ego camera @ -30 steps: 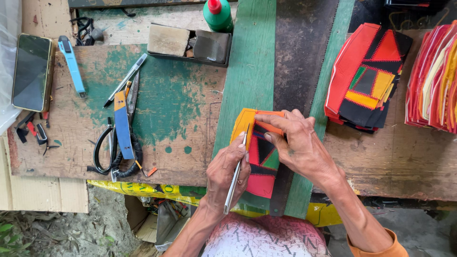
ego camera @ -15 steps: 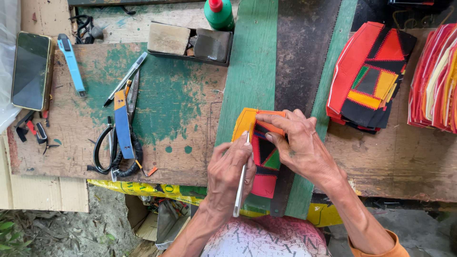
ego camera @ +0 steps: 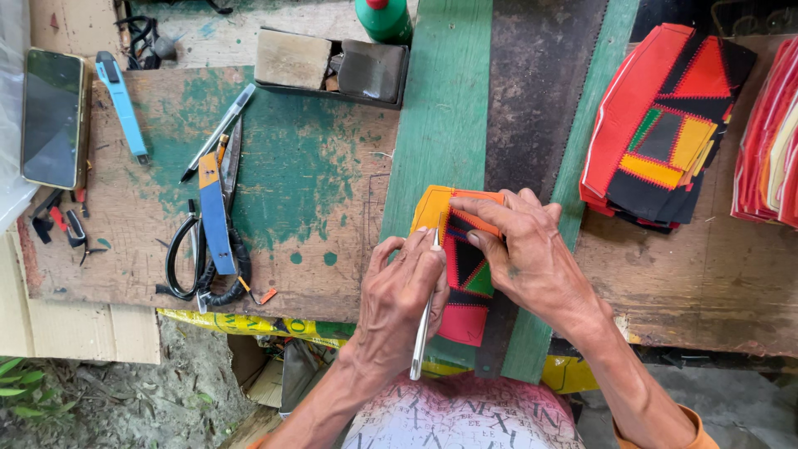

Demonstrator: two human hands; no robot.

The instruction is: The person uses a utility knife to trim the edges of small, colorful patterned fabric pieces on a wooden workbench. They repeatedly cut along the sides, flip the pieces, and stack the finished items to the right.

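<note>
On worn green workbench, patchwork piece, scissors
</note>
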